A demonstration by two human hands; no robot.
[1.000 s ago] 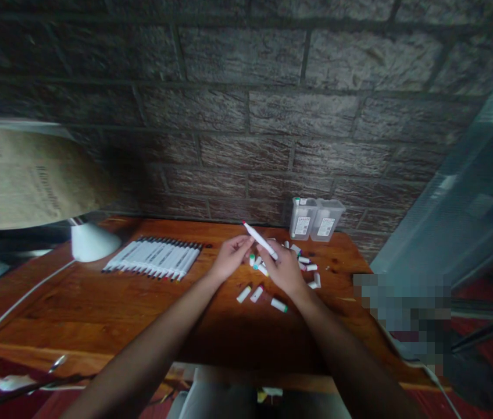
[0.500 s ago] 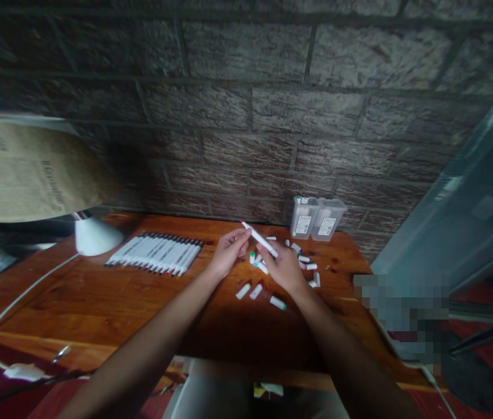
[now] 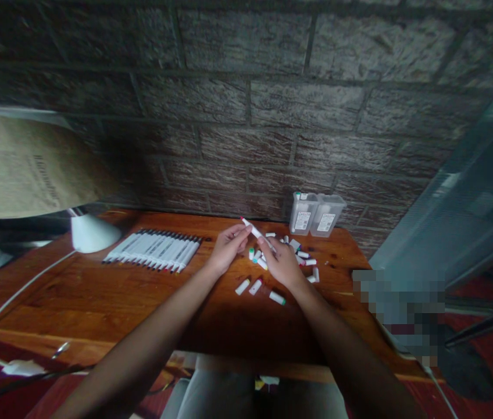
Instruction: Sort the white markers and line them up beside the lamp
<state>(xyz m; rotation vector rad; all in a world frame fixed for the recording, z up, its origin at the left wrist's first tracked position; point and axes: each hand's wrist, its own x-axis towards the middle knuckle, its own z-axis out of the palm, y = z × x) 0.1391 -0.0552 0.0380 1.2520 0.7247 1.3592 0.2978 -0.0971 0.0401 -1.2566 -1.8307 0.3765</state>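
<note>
A white marker (image 3: 253, 230) with a red upper end slants between my two hands over the wooden table. The fingers and thumb of my left hand (image 3: 228, 250) pinch it near the upper end. My right hand (image 3: 285, 265) is closed round its lower part, which the thumb and fingers partly hide. Below and around the right hand lie several loose white caps with coloured ends, among them a cap with a green end (image 3: 277, 298) and a cap with a pink end (image 3: 256, 286). To the left, a row of white markers (image 3: 153, 251) lies side by side.
Two clear plastic boxes (image 3: 327, 215) with labels stand against the brick wall (image 3: 268, 145). At the left is a lamp with a white base (image 3: 93, 233) and a paper-like shade (image 3: 24, 169). Its white cord (image 3: 15, 299) runs over the table (image 3: 76, 297).
The marker has slid a little deeper into my right hand, so less of its lower end shows. Both hands stay almost in place; the whole view has shifted slightly.
</note>
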